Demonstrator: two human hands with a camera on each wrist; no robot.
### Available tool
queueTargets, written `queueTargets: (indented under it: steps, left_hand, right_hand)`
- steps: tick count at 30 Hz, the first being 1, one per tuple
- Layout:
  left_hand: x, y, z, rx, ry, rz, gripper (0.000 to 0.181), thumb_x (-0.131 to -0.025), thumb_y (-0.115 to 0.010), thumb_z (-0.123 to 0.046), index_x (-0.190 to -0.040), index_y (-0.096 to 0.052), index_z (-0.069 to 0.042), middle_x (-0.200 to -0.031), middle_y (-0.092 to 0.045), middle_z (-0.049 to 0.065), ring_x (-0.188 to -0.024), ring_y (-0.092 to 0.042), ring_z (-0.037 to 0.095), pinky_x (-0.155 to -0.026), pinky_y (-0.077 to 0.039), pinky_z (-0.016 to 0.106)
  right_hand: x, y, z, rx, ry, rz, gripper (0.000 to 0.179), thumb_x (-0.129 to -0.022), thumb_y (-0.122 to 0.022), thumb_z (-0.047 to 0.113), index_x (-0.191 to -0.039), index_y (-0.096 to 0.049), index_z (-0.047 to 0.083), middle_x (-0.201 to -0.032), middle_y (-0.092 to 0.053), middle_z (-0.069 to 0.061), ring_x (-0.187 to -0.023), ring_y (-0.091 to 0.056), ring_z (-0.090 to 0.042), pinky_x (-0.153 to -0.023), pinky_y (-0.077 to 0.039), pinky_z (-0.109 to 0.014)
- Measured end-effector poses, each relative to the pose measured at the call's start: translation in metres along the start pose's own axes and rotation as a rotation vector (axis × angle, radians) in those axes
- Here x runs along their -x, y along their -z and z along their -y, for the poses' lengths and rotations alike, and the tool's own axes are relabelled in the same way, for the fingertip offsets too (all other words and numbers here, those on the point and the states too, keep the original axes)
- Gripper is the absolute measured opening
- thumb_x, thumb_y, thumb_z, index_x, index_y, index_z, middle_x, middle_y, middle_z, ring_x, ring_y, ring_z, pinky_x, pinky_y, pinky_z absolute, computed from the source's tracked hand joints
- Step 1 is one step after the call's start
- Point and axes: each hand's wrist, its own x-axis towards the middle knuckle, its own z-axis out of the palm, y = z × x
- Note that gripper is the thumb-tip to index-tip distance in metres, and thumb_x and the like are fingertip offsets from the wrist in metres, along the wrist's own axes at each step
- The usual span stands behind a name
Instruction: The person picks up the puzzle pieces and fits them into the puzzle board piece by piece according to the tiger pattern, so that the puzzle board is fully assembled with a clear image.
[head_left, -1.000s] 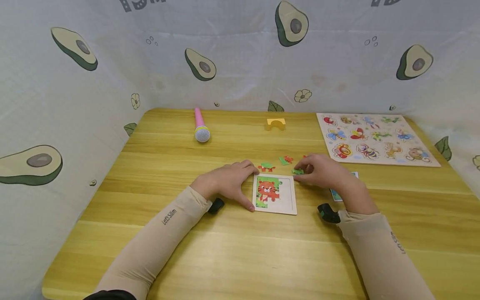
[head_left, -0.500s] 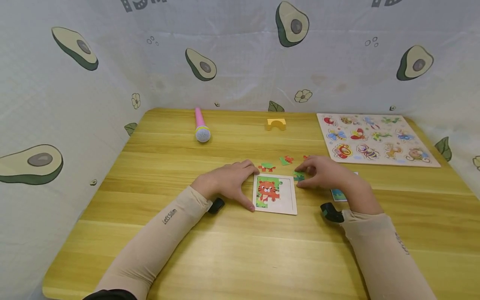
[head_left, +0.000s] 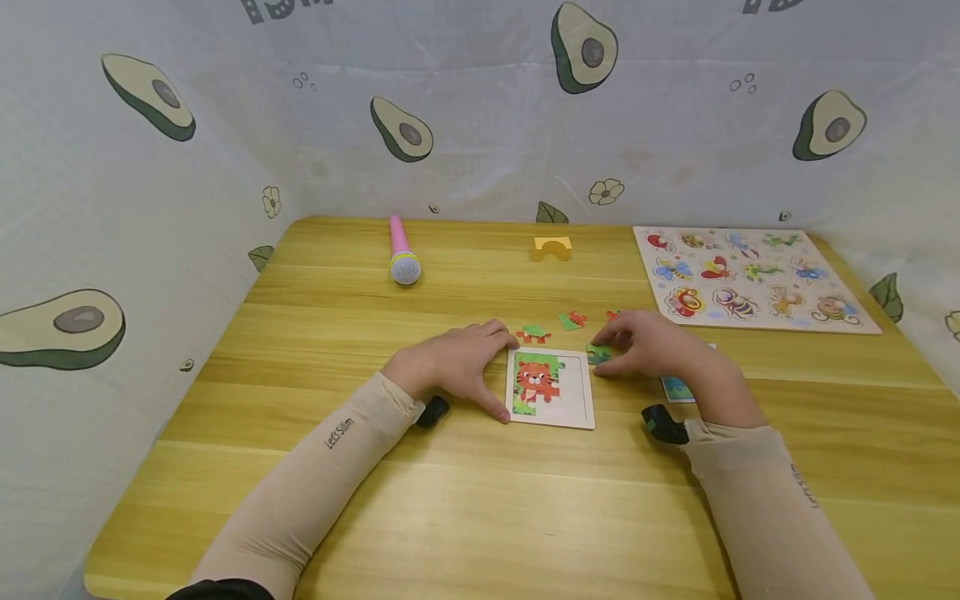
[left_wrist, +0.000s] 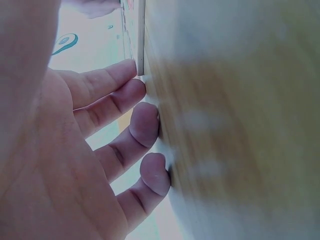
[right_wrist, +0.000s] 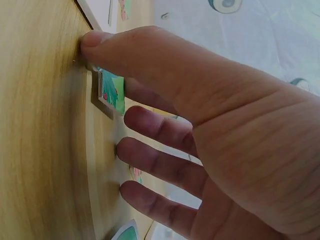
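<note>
The puzzle tray (head_left: 573,396), part-filled with a tiger picture, lies on the worktop (head_left: 480,500). At its left edge, the left hand (head_left: 457,362) has fingers spread wide, touching only. Just right of its far corner, the right hand's (head_left: 648,343) fingers, nearly closed, pinch a green piece (head_left: 598,354). Loose pieces (head_left: 570,322) lie beyond the tray.

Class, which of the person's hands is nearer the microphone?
Left. The left hand is in front of the microphone, slightly right; the right hand is much farther right.
</note>
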Motion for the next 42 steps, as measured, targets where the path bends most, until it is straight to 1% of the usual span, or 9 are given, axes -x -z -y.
queueTargets:
  steps: [5,8,14,17,20,28,38,42]
  left_hand:
    - [0.000,0.001,0.000,-0.006,0.000,-0.014,0.106,-0.068,-0.081,-0.071,-0.148,-0.043,-0.012,-0.140,-0.042,-0.002,-0.125,-0.044,0.016,-0.108,-0.035,0.031]
    - [0.000,0.002,0.001,-0.010,0.004,-0.015,0.106,-0.068,-0.081,-0.071,-0.148,-0.043,-0.013,-0.140,-0.042,-0.003,-0.125,-0.044,0.015,-0.108,-0.035,0.031]
    - [0.000,0.001,0.001,-0.001,0.005,-0.003,0.106,-0.068,-0.080,-0.072,-0.148,-0.043,-0.014,-0.141,-0.041,-0.003,-0.126,-0.044,0.016,-0.109,-0.035,0.032]
    - [0.000,0.001,0.001,-0.003,0.003,-0.001,0.106,-0.068,-0.080,-0.072,-0.148,-0.043,-0.014,-0.141,-0.041,-0.003,-0.126,-0.043,0.015,-0.109,-0.035,0.032]
    - [0.000,0.000,0.001,-0.005,0.001,-0.003,0.106,-0.068,-0.080,-0.072,-0.148,-0.043,-0.013,-0.141,-0.042,-0.003,-0.127,-0.043,0.015,-0.109,-0.035,0.032]
    - [0.000,0.000,0.000,0.001,0.003,0.000,0.106,-0.068,-0.080,-0.072,-0.148,-0.043,-0.014,-0.140,-0.041,-0.004,-0.126,-0.043,0.015,-0.109,-0.035,0.031]
    - [0.000,0.001,0.000,0.002,0.005,0.005,0.105,-0.069,-0.080,-0.072,-0.148,-0.043,-0.014,-0.142,-0.041,-0.004,-0.127,-0.043,0.015,-0.109,-0.034,0.032]
    - [0.000,0.000,0.000,0.003,0.003,0.006,0.106,-0.068,-0.079,-0.073,-0.148,-0.043,-0.014,-0.141,-0.041,-0.004,-0.127,-0.042,0.014,-0.109,-0.034,0.032]
  right_hand:
    - [-0.001,0.004,0.004,0.004,0.017,-0.044,0.041,-0.080,-0.087,0.033,-0.110,-0.077,0.007,-0.102,-0.068,-0.004,-0.091,-0.057,-0.024,-0.078,-0.050,-0.039]
    - [-0.002,0.006,0.009,-0.020,0.042,-0.049,0.041,-0.081,-0.087,0.032,-0.112,-0.077,0.008,-0.103,-0.069,-0.002,-0.091,-0.056,-0.024,-0.075,-0.049,-0.036]
    - [-0.005,0.000,0.022,-0.054,0.102,0.003,0.040,-0.081,-0.086,0.036,-0.112,-0.077,0.011,-0.104,-0.070,0.000,-0.091,-0.058,-0.022,-0.075,-0.051,-0.035]
    - [-0.006,-0.003,0.026,-0.048,0.103,0.034,0.040,-0.081,-0.086,0.037,-0.112,-0.077,0.012,-0.103,-0.068,0.000,-0.089,-0.059,-0.020,-0.075,-0.050,-0.035]
    - [-0.007,-0.006,0.029,-0.059,0.096,0.059,0.040,-0.081,-0.086,0.034,-0.112,-0.077,0.011,-0.103,-0.066,-0.002,-0.088,-0.057,-0.021,-0.074,-0.050,-0.035]
    - [-0.008,-0.010,0.027,-0.048,0.135,0.067,0.037,-0.082,-0.086,0.031,-0.110,-0.078,0.009,-0.104,-0.067,-0.002,-0.086,-0.058,-0.019,-0.074,-0.050,-0.035]
    - [-0.009,-0.013,0.029,-0.051,0.113,0.082,0.039,-0.082,-0.086,0.033,-0.111,-0.077,0.010,-0.106,-0.066,-0.003,-0.088,-0.055,-0.021,-0.076,-0.049,-0.035]
    - [-0.009,-0.013,0.029,-0.052,0.120,0.083,0.039,-0.082,-0.086,0.034,-0.111,-0.076,0.010,-0.106,-0.066,-0.002,-0.089,-0.056,-0.021,-0.076,-0.049,-0.035]
